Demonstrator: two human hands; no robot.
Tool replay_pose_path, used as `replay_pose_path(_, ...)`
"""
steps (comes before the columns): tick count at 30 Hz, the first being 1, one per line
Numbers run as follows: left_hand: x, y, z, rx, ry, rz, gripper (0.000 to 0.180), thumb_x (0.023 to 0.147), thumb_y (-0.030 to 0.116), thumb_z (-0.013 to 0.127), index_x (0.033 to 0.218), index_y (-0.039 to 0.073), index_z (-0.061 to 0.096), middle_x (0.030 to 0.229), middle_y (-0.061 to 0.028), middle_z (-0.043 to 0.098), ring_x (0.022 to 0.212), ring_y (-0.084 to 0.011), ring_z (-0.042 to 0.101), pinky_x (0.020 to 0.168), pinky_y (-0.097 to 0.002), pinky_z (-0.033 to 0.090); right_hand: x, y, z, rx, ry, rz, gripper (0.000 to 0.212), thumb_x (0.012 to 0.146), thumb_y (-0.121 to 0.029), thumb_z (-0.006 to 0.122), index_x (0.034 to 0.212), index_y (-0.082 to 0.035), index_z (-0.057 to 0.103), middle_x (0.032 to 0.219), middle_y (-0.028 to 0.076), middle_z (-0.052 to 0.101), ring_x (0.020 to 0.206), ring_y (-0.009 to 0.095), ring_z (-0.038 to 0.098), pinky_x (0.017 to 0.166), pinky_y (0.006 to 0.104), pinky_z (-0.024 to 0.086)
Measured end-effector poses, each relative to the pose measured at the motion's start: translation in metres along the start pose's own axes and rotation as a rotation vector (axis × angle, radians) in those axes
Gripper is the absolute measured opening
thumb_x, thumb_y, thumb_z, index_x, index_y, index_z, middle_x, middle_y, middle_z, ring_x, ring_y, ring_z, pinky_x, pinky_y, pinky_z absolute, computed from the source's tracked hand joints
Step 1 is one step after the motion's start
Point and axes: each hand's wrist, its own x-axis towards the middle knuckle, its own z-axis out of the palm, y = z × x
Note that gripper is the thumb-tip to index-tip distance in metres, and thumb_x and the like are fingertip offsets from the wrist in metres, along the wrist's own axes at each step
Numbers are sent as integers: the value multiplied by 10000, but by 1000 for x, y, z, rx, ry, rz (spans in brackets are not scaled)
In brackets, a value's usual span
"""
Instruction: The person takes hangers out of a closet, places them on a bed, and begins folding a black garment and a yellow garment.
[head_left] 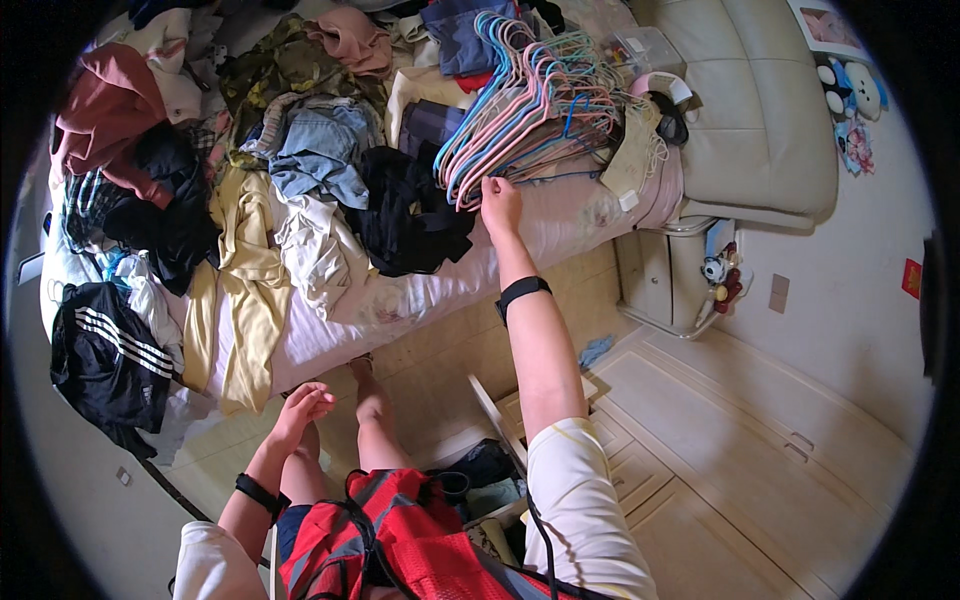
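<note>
Your right hand [499, 203] is reaching the near edge of one hanger pile [530, 105] on the bed [565, 215], overlapping beyond counting; whether its fingers are gripping, I cannot tell. Your left hand [303, 408] is hovering low, fingers loosely curled, partly open. One black garment [412, 225] is crowding the pile's left; one clear box [648, 52] is standing beyond.

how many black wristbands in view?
2. Left wristband: on the left wrist, below the left hand. Right wristband: on the right wrist, below the right hand, which is by the hangers. Others could be hidden under the clothes.
</note>
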Motion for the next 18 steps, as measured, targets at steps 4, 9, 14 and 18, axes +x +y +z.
replay_pose_path(4, 0, 3, 2, 6, 6, 10, 181, 965, 187, 426, 1079, 74, 510, 936, -21, 602, 819, -93, 553, 751, -228, 431, 1, 11, 11, 169, -21, 122, 224, 812, -221, 621, 906, -18, 636, 802, 138, 663, 754, 292, 638, 671, 385, 487)
replay_pose_path(9, 0, 0, 0, -5, 9, 19, 191, 966, 201, 428, 1086, 76, 509, 936, -17, 603, 824, -94, 555, 750, -230, 431, 2, 12, 15, 394, 41, 284, 220, 842, -198, 617, 937, 0, 615, 869, 109, 669, 762, 219, 638, 670, 330, 488)
replay_pose_path(14, 0, -12, -9, -38, -10, 31, 218, 960, 245, 446, 1105, 96, 512, 965, -19, 616, 881, -111, 586, 796, -247, 434, 7, -8, 7, 640, -86, 505, 211, 864, -242, 615, 965, -59, 590, 785, -18, 575, 671, 60, 525, 504, 206, 417)
replay_pose_path(18, -1, -8, -5, -103, -1, 13, 211, 961, 239, 443, 1102, 98, 511, 954, -13, 620, 870, -108, 592, 789, -243, 439, 7, 2, 7, 241, 186, 325, 254, 848, -241, 629, 858, 13, 634, 772, 79, 644, 686, 185, 590, 664, 334, 475)
